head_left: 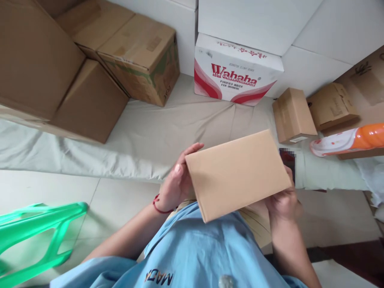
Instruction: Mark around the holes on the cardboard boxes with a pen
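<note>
"What do we have closest to us?"

"Our light-blue shirt (207, 248), with dark lettering on the front. Just beyond it we hold a plain brown cardboard box (238, 174), tilted, in the air between our two hands."

"How do our fingers stand?"

"Our left hand (177, 180) grasps the box at its left end, a red bracelet (156, 204) at the wrist. Our right hand (283, 202) grasps the opposite end from below; we can't make out most of those fingertips, since the box covers them."

"And off to our left?"

"A green plastic stool (60, 236), partly cut off, on the pale tiles."

"Past the box?"

"A surface draped in pale cloth (144, 136). On the right we see an orange-and-white bottle (345, 140) lying on its side, and behind it a small upright carton (294, 116)."

"Farther back?"

"A white-and-red Wahaha carton (237, 72) on the cloth, with a taped brown carton (141, 52) to its left, well apart from it. Behind the Wahaha one we find big white blocks (249, 24)."
</note>
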Action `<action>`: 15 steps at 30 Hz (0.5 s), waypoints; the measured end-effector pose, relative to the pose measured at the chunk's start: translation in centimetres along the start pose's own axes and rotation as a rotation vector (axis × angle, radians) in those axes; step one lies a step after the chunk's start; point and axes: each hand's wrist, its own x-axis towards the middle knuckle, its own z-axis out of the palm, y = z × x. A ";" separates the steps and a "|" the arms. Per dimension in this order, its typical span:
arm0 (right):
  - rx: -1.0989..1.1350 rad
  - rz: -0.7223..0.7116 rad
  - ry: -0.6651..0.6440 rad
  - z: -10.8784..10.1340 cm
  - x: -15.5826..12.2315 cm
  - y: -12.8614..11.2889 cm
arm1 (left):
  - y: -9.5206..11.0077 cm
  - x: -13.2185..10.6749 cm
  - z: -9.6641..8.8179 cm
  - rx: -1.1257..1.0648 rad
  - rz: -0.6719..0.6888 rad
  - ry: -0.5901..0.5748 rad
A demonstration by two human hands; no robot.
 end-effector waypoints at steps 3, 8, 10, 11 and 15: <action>-0.103 -0.214 -0.099 0.6 0.1 -2.8 | -1.0 0.5 -0.5 -0.062 -0.147 0.162; -0.224 -0.516 -0.260 0.8 0.9 -5.5 | -1.0 0.2 -0.9 -0.079 -0.202 0.225; -0.212 -0.536 -0.203 0.9 1.1 -4.9 | -0.4 -0.2 -0.8 -0.067 -0.168 0.184; -0.214 -0.521 -0.158 0.9 1.1 -4.4 | 0.0 -0.4 -0.8 -0.054 -0.124 0.160; -0.153 -0.304 0.027 0.9 0.2 -1.5 | 0.9 -0.4 -1.1 0.103 0.076 0.049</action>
